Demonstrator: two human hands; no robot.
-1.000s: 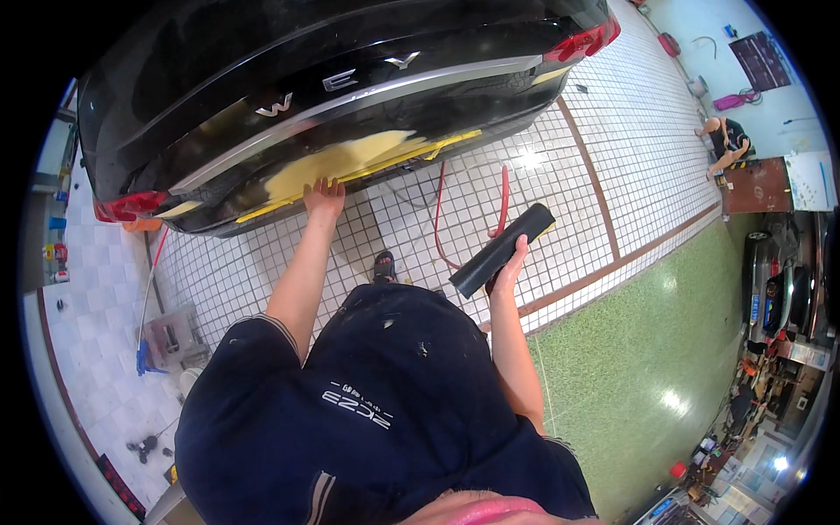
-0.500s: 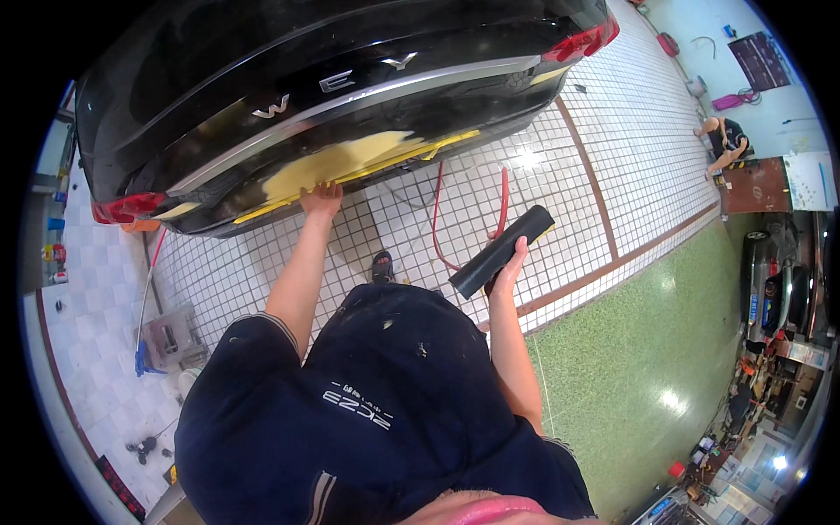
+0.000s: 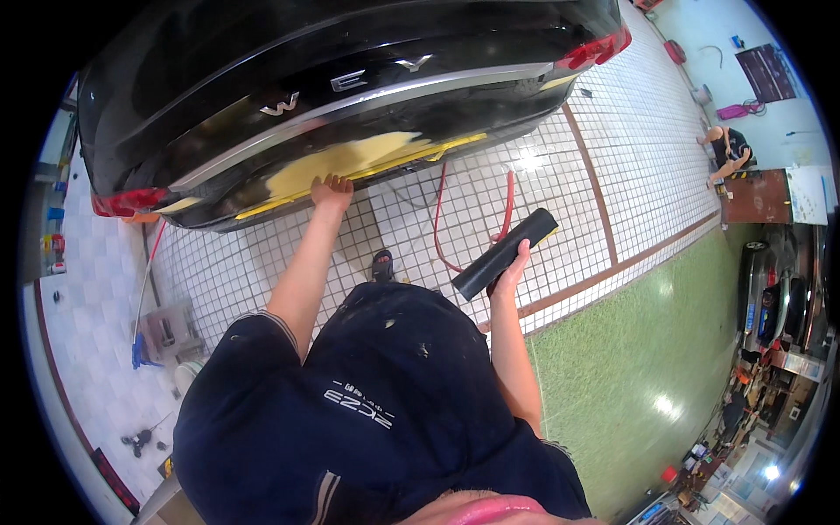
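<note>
The rear of a black car (image 3: 254,52) fills the upper left. On its lower panel is a cream-coloured filler patch (image 3: 350,159), edged below by yellow masking tape (image 3: 455,144). My left hand (image 3: 332,192) is at the patch's lower edge by the tape, fingers extended and holding nothing. The fingertips look to be on the panel, though exact contact is hard to see. My right hand (image 3: 514,262) grips a long black sanding block (image 3: 500,254), tilted and well away from the car. A thin yellow edge shows along the block's far end.
A red hose (image 3: 509,197) lies on the white tiled floor (image 3: 560,157) beyond the block. Green flooring (image 3: 630,376) spreads to the right. Another person (image 3: 728,153) is low by the far right wall. A grey bin-like container (image 3: 166,331) stands at the left.
My left hand has shifted slightly right and up along the patch's lower edge. My right hand keeps its hold on the sanding block, almost unmoved. The view has swung a little.
</note>
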